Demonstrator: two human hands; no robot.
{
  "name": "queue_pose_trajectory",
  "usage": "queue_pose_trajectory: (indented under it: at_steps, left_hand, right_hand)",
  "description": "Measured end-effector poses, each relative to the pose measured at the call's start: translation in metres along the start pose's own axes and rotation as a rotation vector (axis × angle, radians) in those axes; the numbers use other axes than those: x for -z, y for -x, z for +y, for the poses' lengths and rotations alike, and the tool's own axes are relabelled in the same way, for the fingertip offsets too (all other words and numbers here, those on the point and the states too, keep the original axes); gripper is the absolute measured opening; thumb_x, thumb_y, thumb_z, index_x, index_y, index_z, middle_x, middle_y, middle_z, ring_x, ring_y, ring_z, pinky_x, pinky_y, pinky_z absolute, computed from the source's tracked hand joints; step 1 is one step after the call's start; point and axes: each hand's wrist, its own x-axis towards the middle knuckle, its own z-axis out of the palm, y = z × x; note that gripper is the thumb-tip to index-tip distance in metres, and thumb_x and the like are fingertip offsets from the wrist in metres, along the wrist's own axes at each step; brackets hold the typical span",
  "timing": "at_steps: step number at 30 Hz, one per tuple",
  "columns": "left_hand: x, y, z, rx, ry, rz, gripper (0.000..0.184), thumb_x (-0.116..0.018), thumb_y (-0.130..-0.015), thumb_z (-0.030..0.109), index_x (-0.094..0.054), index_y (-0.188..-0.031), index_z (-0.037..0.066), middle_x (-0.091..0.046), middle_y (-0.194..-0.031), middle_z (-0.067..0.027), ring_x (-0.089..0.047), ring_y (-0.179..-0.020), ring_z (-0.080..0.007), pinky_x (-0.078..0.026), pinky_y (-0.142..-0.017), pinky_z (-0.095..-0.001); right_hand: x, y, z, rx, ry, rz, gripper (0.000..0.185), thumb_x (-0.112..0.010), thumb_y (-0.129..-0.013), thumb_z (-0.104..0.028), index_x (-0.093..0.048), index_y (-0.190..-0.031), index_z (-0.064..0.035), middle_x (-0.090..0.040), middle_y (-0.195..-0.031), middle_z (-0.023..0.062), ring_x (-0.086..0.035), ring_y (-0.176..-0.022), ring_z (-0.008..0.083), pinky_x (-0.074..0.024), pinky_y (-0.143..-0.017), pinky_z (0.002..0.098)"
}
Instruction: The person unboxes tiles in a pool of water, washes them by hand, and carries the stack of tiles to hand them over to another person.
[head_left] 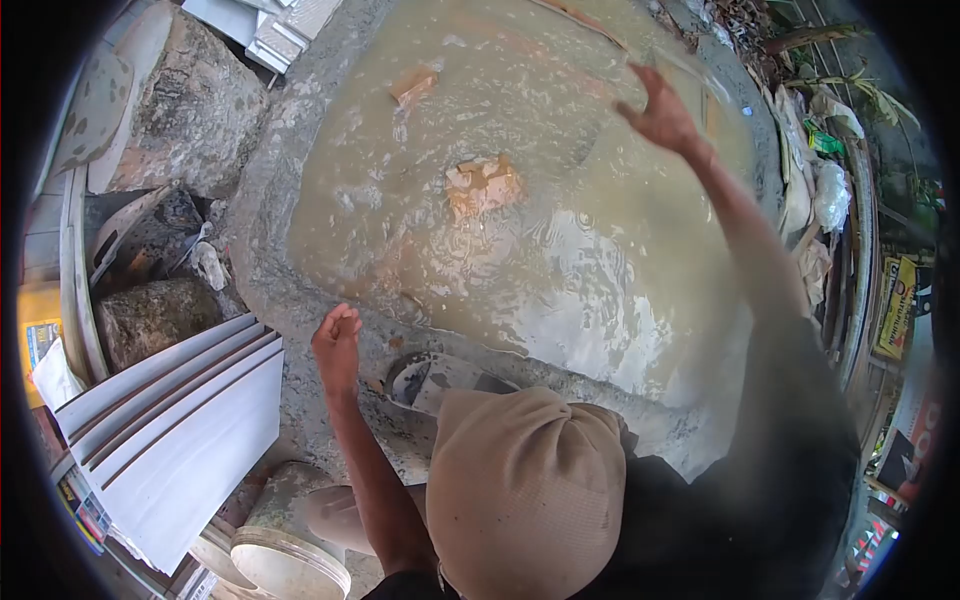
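Observation:
Muddy water point(620, 260) fills a shallow basin in front of me. My right hand point(663, 115) reaches out over its far right part, fingers and thumb apart, holding nothing. My left hand point(338, 335) is over the near left edge of the basin, with its fingers curled in and nothing visible in them. Near the middle of the water, a pale orange broken piece point(484, 188) breaks the surface amid ripples. A smaller orange-brown piece point(413, 86) lies farther back on the left.
White tiles point(190, 430) stand on edge at the lower left, beside a round bucket lid point(290, 565). A rough concrete block point(195, 110) is at the upper left. Rubble and plastic bags point(832, 195) line the right side. A brown cloth cap point(530, 490) covers the head below.

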Motion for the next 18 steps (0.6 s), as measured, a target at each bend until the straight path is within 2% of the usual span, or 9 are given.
queue_pose_trajectory:
  at_steps: [1,5,6,9,13,14,16,17,18]
  left_hand:
    - [-0.009,-0.004,-0.002,-0.019,-0.029,-0.045,0.045,-0.068,-0.104,0.020,-0.062,-0.142,-0.005,-0.075,-0.121,-0.0080,-0.069,-0.110,-0.0185,-0.052,-0.096,-0.0314]
    - [-0.034,-0.028,-0.010,-0.136,-0.296,-0.067,0.055,-0.070,-0.102,0.025,-0.057,-0.147,-0.005,-0.069,-0.133,-0.0185,-0.065,-0.126,-0.0294,-0.050,-0.107,-0.0392]
    - [-0.039,-0.036,-0.014,-0.192,-0.349,-0.037,0.061,-0.072,-0.101,0.028,-0.055,-0.149,-0.004,-0.066,-0.139,-0.0221,-0.061,-0.132,-0.0333,-0.048,-0.110,-0.0423]
    - [-0.060,-0.066,-0.022,-0.315,-0.736,0.042,0.088,-0.079,-0.093,0.042,-0.040,-0.160,-0.001,-0.049,-0.154,-0.0327,-0.047,-0.146,-0.0441,-0.042,-0.118,-0.0510]
    - [-0.106,-0.086,-0.025,-0.103,-1.068,0.000,0.122,-0.085,-0.082,0.056,-0.017,-0.169,0.003,-0.035,-0.161,-0.0406,-0.034,-0.153,-0.0520,-0.036,-0.122,-0.0572]
    - [-0.115,-0.100,-0.047,-0.100,-1.053,-0.055,0.125,-0.086,-0.081,0.056,-0.015,-0.169,0.004,-0.035,-0.160,-0.0421,-0.034,-0.153,-0.0523,-0.037,-0.122,-0.0564]
    - [-0.119,-0.112,-0.075,-0.086,-0.957,-0.131,0.121,-0.085,-0.080,0.054,-0.018,-0.168,0.006,-0.040,-0.157,-0.0411,-0.040,-0.150,-0.0527,-0.038,-0.122,-0.0547]
    - [-0.127,-0.107,-0.079,-0.079,-0.866,-0.154,0.115,-0.084,-0.081,0.052,-0.024,-0.167,0.006,-0.046,-0.155,-0.0386,-0.045,-0.146,-0.0528,-0.040,-0.121,-0.0539]
    - [-0.132,-0.105,-0.077,-0.060,-0.900,-0.232,0.104,-0.082,-0.082,0.048,-0.033,-0.163,0.005,-0.053,-0.150,-0.0353,-0.050,-0.141,-0.0515,-0.042,-0.119,-0.0536]
  right_hand:
    - [-0.048,0.058,-0.008,-0.121,-0.089,-0.156,0.096,-0.077,-0.089,-0.051,-0.035,-0.165,-0.0102,-0.037,-0.163,0.0360,-0.045,-0.148,0.0504,-0.0413,-0.122,0.0515]
    - [-0.138,0.300,-0.009,-1.036,-0.176,-0.519,0.119,-0.074,-0.083,-0.070,-0.009,-0.173,-0.0256,-0.010,-0.175,0.0306,-0.024,-0.156,0.0579,-0.0284,-0.124,0.0691]
    - [-0.132,0.346,-0.006,-1.245,-0.172,-0.557,0.125,-0.074,-0.081,-0.074,-0.008,-0.173,-0.0186,-0.015,-0.170,0.0404,-0.022,-0.157,0.0559,-0.0300,-0.126,0.0609]
    - [-0.163,0.447,0.027,-1.611,-0.412,-0.340,0.119,-0.070,-0.086,-0.073,-0.014,-0.172,-0.0136,-0.019,-0.173,0.0310,-0.025,-0.159,0.0462,-0.0269,-0.128,0.0554]
    - [-0.236,0.445,0.063,-1.439,-0.859,-0.187,0.095,-0.062,-0.099,-0.066,-0.029,-0.170,-0.0123,-0.024,-0.176,0.0212,-0.031,-0.159,0.0351,-0.0307,-0.127,0.0443]
    - [-0.297,0.483,0.096,-0.475,-0.785,-0.046,0.066,-0.052,-0.111,-0.037,-0.035,-0.167,-0.0048,-0.048,-0.164,0.0129,-0.045,-0.153,0.0263,-0.0308,-0.127,0.0492]
    - [-0.319,0.420,0.064,-0.704,-1.084,-0.130,0.055,-0.046,-0.109,-0.019,-0.044,-0.163,-0.0130,-0.052,-0.162,0.0134,-0.051,-0.147,0.0278,-0.0413,-0.119,0.0382]
    - [-0.349,0.400,0.068,-1.062,-1.367,-0.193,0.045,-0.053,-0.108,-0.028,-0.057,-0.149,-0.0095,-0.062,-0.142,0.0107,-0.059,-0.127,0.0231,-0.0477,-0.106,0.0374]
    - [-0.390,0.386,0.060,-1.086,-1.279,-0.306,0.042,-0.056,-0.106,-0.033,-0.063,-0.141,-0.0109,-0.067,-0.133,0.0112,-0.063,-0.119,0.0268,-0.0500,-0.102,0.0386]
